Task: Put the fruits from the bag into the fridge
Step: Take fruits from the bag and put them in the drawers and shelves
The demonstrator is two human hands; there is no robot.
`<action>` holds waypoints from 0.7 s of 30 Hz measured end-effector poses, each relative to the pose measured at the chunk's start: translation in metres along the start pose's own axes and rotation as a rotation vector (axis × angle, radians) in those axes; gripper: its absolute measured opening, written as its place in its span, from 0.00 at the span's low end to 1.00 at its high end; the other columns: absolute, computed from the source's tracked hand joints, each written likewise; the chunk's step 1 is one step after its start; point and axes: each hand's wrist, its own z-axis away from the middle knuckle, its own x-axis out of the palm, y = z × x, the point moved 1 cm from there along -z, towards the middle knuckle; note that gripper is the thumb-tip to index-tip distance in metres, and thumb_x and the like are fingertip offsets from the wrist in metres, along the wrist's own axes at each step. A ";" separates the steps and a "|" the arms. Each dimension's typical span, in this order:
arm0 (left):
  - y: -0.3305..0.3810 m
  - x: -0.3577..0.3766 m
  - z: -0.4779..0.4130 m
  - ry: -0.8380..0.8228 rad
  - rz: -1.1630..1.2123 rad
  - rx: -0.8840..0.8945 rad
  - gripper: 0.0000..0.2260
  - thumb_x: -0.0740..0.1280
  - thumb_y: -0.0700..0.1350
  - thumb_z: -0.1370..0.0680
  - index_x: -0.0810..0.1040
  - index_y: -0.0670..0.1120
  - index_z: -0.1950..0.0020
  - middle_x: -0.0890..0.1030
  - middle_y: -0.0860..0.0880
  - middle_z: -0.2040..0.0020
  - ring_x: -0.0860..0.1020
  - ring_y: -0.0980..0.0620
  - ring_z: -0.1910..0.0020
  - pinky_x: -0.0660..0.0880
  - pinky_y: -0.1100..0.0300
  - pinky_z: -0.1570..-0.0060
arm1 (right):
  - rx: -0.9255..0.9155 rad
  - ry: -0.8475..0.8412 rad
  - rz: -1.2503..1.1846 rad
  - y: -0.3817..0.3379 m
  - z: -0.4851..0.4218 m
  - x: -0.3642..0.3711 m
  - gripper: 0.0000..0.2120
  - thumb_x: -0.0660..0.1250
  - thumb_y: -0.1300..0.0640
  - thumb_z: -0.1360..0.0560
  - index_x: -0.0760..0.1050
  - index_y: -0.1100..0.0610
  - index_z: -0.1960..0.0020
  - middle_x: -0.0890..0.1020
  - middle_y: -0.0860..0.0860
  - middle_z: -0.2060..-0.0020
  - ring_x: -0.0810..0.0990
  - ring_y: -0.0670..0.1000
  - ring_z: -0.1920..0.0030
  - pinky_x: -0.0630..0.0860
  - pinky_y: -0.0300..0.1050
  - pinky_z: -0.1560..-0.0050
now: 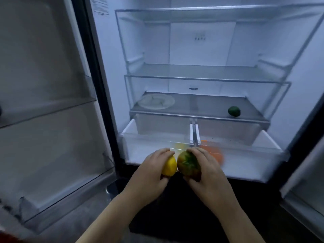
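No text, brand or number is legible. White sticker (100,6) with fine printed lines on the fridge (112,71) inner left wall, far above and to the left of the fingers (165,151) of the left hand (150,170); the print is too small and blurred to read. On the back wall, high above the fingers (198,152) of the right hand (208,171), there is a small cluster of grey marks (199,37), and closer above those fingertips a short dark mark (193,88); both may be symbols or a logo, neither readable.
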 end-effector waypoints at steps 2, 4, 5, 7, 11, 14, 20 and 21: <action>-0.011 0.016 -0.023 -0.028 0.019 0.018 0.29 0.68 0.39 0.31 0.68 0.50 0.30 0.69 0.55 0.31 0.64 0.59 0.32 0.52 0.76 0.35 | 0.030 0.011 0.000 0.020 -0.014 0.007 0.35 0.74 0.60 0.35 0.65 0.46 0.32 0.69 0.40 0.35 0.66 0.42 0.35 0.63 0.36 0.35; -0.026 0.028 -0.048 -0.044 0.039 0.028 0.29 0.68 0.38 0.31 0.69 0.50 0.31 0.69 0.55 0.32 0.65 0.60 0.33 0.53 0.78 0.37 | 0.050 0.011 -0.004 0.039 -0.032 0.014 0.33 0.73 0.60 0.35 0.66 0.47 0.33 0.70 0.41 0.36 0.67 0.43 0.35 0.62 0.33 0.36; -0.035 0.033 -0.062 -0.051 0.048 0.034 0.29 0.68 0.38 0.31 0.69 0.51 0.31 0.69 0.57 0.32 0.65 0.60 0.33 0.53 0.79 0.38 | 0.052 0.009 0.004 0.048 -0.043 0.018 0.32 0.72 0.59 0.35 0.67 0.47 0.33 0.70 0.41 0.36 0.67 0.44 0.35 0.61 0.31 0.37; -0.052 0.042 -0.090 -0.065 0.064 0.053 0.29 0.68 0.40 0.31 0.68 0.53 0.31 0.68 0.59 0.33 0.65 0.60 0.35 0.55 0.79 0.41 | 0.058 0.006 0.035 0.065 -0.068 0.027 0.31 0.72 0.59 0.35 0.67 0.48 0.34 0.71 0.42 0.37 0.68 0.44 0.37 0.58 0.27 0.39; -0.095 0.050 -0.145 -0.117 0.041 0.076 0.27 0.68 0.46 0.29 0.68 0.53 0.31 0.70 0.57 0.34 0.69 0.56 0.37 0.66 0.68 0.41 | 0.098 -0.021 0.054 0.091 -0.120 0.045 0.31 0.73 0.56 0.34 0.67 0.47 0.34 0.70 0.42 0.37 0.68 0.45 0.37 0.64 0.34 0.39; -0.137 0.053 -0.185 -0.094 -0.087 0.055 0.26 0.68 0.49 0.30 0.69 0.51 0.33 0.72 0.54 0.35 0.73 0.49 0.40 0.72 0.55 0.46 | 0.136 -0.033 0.035 0.113 -0.156 0.062 0.32 0.73 0.55 0.35 0.66 0.46 0.34 0.70 0.43 0.37 0.68 0.46 0.37 0.66 0.40 0.37; -0.184 0.089 -0.232 -0.342 -0.157 -0.102 0.27 0.68 0.53 0.27 0.64 0.54 0.31 0.68 0.54 0.32 0.72 0.48 0.37 0.72 0.54 0.46 | 0.193 -0.105 0.000 0.148 -0.198 0.088 0.32 0.72 0.54 0.34 0.66 0.48 0.33 0.69 0.44 0.36 0.67 0.46 0.36 0.63 0.37 0.38; -0.187 0.095 -0.238 -0.393 -0.153 -0.116 0.27 0.69 0.53 0.27 0.64 0.54 0.31 0.68 0.54 0.32 0.72 0.49 0.38 0.72 0.54 0.46 | 0.197 -0.119 0.003 0.153 -0.202 0.091 0.32 0.73 0.54 0.33 0.65 0.48 0.32 0.69 0.44 0.36 0.67 0.46 0.35 0.63 0.37 0.38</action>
